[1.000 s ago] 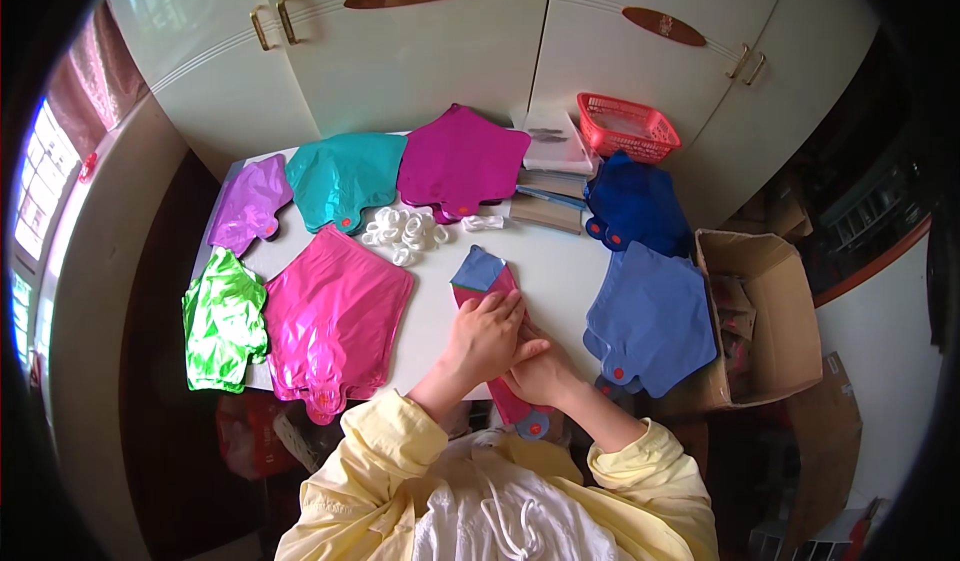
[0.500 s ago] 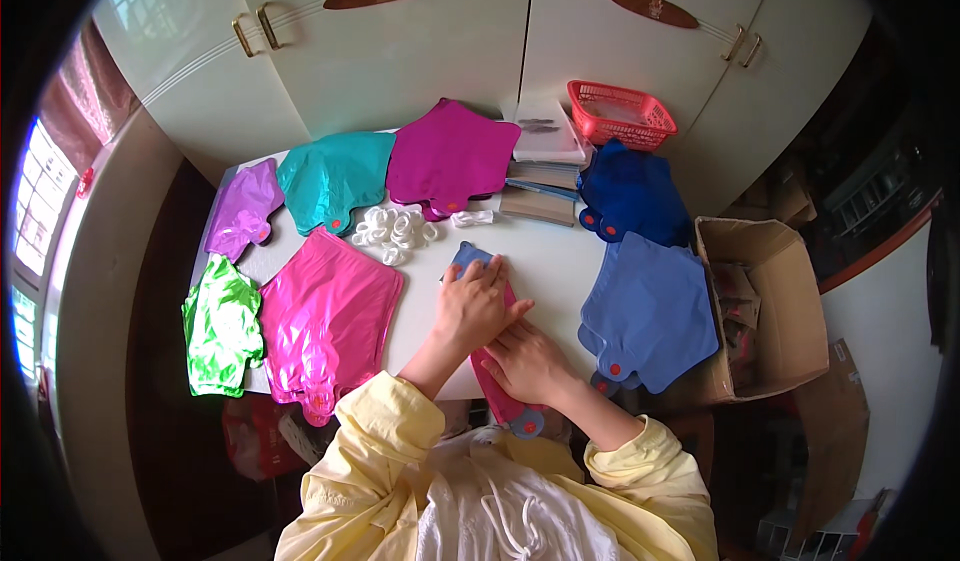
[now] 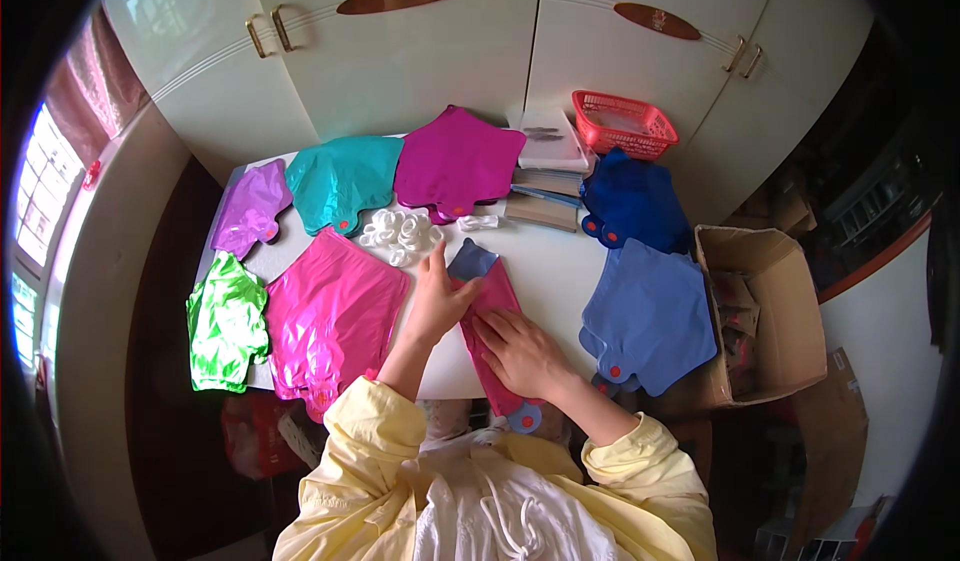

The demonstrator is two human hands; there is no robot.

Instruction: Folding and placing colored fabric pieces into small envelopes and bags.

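Note:
A flat foil balloon, folded into a long pink strip (image 3: 500, 286), lies on the white table before me. Blue-grey foil (image 3: 472, 260) shows at its far end, and a rounded blue-grey tab with a red dot (image 3: 525, 419) sticks out at the near end. My right hand (image 3: 525, 354) rests flat on the strip's middle, fingers stretched out. Beside the strip's left edge, my left hand (image 3: 438, 299) is raised a little with thumb and fingers apart, holding nothing; whether the thumb touches the foil I cannot tell.
Flat foil balloons surround the strip: pink (image 3: 340, 306), green (image 3: 228, 316), purple (image 3: 250, 206), teal (image 3: 342, 181), magenta (image 3: 458, 161), dark blue (image 3: 637, 199) and blue-grey (image 3: 652, 306). White ribbon coils (image 3: 398, 231), a red basket (image 3: 625, 141) and an open cardboard box (image 3: 785, 311) stand around.
My left hand has lifted off the strip and moved left, its fingers spreading. The blue-grey far end now shows more fully. My right hand stays flat on the pink foil.

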